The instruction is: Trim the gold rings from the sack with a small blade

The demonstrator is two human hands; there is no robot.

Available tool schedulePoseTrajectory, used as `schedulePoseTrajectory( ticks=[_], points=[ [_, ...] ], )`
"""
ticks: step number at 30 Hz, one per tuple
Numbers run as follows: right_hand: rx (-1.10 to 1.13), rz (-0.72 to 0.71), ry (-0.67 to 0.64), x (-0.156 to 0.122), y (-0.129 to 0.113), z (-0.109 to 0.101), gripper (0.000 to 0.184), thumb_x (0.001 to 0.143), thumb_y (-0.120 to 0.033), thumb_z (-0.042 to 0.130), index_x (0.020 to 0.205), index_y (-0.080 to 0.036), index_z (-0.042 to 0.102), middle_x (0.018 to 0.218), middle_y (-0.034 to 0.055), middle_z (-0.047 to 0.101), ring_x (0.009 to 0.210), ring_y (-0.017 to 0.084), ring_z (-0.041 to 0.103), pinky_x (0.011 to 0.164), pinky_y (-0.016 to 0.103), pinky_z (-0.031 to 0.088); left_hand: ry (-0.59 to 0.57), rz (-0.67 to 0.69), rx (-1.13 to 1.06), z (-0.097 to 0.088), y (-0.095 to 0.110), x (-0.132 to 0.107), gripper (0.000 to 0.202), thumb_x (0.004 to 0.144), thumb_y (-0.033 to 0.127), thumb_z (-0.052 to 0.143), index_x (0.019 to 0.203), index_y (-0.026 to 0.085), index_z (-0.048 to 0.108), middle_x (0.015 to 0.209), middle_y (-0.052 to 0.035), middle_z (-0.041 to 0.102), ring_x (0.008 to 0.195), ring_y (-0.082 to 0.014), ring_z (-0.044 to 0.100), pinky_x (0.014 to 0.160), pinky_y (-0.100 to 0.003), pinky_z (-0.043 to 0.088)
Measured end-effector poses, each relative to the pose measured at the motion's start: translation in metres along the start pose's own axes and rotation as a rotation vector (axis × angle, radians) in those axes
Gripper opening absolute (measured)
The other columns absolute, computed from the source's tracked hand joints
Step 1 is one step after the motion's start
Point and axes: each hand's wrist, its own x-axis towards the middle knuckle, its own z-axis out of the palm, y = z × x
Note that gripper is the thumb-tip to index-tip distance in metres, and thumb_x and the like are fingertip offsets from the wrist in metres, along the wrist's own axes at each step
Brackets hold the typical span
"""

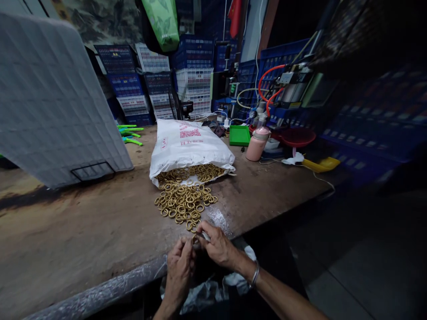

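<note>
At the table's front edge my left hand is closed, pinching a brass-coloured ring at its fingertips. My right hand is beside it, fingers closed around a small pale-grey tool whose kind I cannot make out; its tip meets the ring. Just beyond both hands lies a heap of brass-coloured rings. The heap spills from the open mouth of a white woven sack with red print, lying on its side. My fingers partly hide the held ring.
The brown table has a plastic-wrapped front edge. A pale ribbed panel stands at left. Toward the right are a green tray, a pink bottle, a red dish and a yellow scoop-like piece. Stacked crates line the back.
</note>
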Motion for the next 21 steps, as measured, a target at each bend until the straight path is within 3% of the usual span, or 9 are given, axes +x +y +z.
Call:
schedulePoseTrajectory(
  ticks=[5, 9, 16, 21],
  points=[
    [0.169, 0.107, -0.030, 0.005, -0.002, 0.004, 0.019, 0.084, -0.032, 0.039, 0.078, -0.017, 0.049, 0.063, -0.0046, 0.046, 0.058, 0.008, 0.042, 0.055, 0.019, 0.033, -0.041, 0.000, 0.106, -0.007, -0.007, 0.000, 0.040, 0.063, 0.056, 0.058, 0.059, 0.018, 0.045, 0.036, 0.0107, 0.034, 0.030, -0.0027, 0.027, 0.033, -0.015, 0.020],
    [0.123, 0.169, -0.039, 0.010, -0.008, 0.005, 0.018, 0.082, -0.032, 0.043, 0.073, -0.017, 0.048, 0.059, -0.0060, 0.042, 0.055, 0.007, 0.039, 0.051, 0.018, 0.030, -0.075, -0.029, 0.169, -0.009, -0.007, -0.002, 0.039, 0.067, 0.055, 0.054, 0.061, 0.017, 0.047, 0.037, 0.0095, 0.036, 0.030, -0.0034, 0.029, 0.033, -0.015, 0.022],
    [0.020, 0.101, -0.020, 0.009, -0.015, 0.003, 0.015, 0.082, -0.028, 0.042, 0.073, -0.017, 0.048, 0.059, -0.0059, 0.043, 0.056, 0.008, 0.039, 0.051, 0.018, 0.029, -0.107, -0.067, 0.122, -0.009, -0.005, 0.001, 0.040, 0.065, 0.056, 0.056, 0.064, 0.016, 0.050, 0.040, 0.0077, 0.042, 0.033, -0.0040, 0.034, 0.035, -0.015, 0.026],
    [-0.028, 0.079, 0.006, 0.009, -0.003, 0.004, 0.015, 0.084, -0.025, 0.038, 0.077, -0.018, 0.050, 0.063, -0.0037, 0.050, 0.059, 0.009, 0.045, 0.056, 0.020, 0.033, -0.118, -0.052, 0.072, -0.010, -0.006, -0.002, 0.036, 0.066, 0.053, 0.058, 0.066, 0.018, 0.049, 0.045, 0.0072, 0.045, 0.036, -0.0046, 0.036, 0.036, -0.015, 0.029]
  ],
)
